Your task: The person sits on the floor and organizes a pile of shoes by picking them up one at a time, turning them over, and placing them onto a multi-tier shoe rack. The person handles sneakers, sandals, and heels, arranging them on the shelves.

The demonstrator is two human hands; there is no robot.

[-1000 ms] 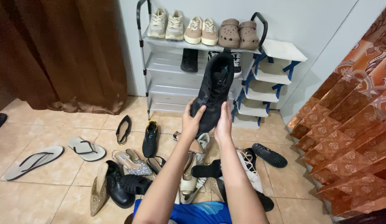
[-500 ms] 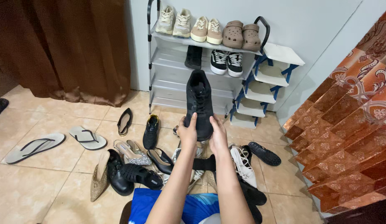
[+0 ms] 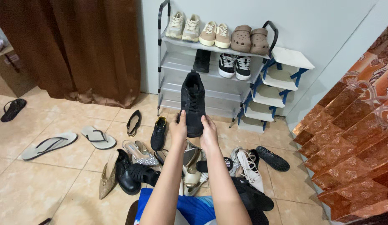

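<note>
The left hand point(image 3: 178, 129) grips the heel end of a black sneaker point(image 3: 192, 102) from the left, thumb up along its side. The right hand point(image 3: 209, 132) holds the same heel end from the right, fingers curled under the sole. So the sneaker sits between the two hands and rises above them, toe pointing up and away, laces facing the camera. It is held in the air in front of the rack point(image 3: 210, 79), over the rack's lower shelves, not touching them.

The rack stands against the wall. Its top shelf carries cream sneakers point(image 3: 184, 26), tan sneakers point(image 3: 216, 34) and brown clogs point(image 3: 250, 39). The second shelf has one black shoe point(image 3: 202, 61) and, beside it, black and white sneakers point(image 3: 235, 66). Just right of the rack stands a white stepped shelf point(image 3: 277, 79) with blue brackets.

Below the forearms a heap of shoes point(image 3: 194, 171) covers the tiled floor point(image 3: 43, 183): a black lace-up point(image 3: 159, 133), a black flat point(image 3: 134, 123), glitter heels point(image 3: 137, 153), a white strappy shoe point(image 3: 249, 168). Further left lie two flip-flops point(image 3: 73, 141), well apart from the hands. A brown curtain point(image 3: 85, 50) hangs at the left; patterned orange cloth point(image 3: 356, 137) fills the right edge.
</note>
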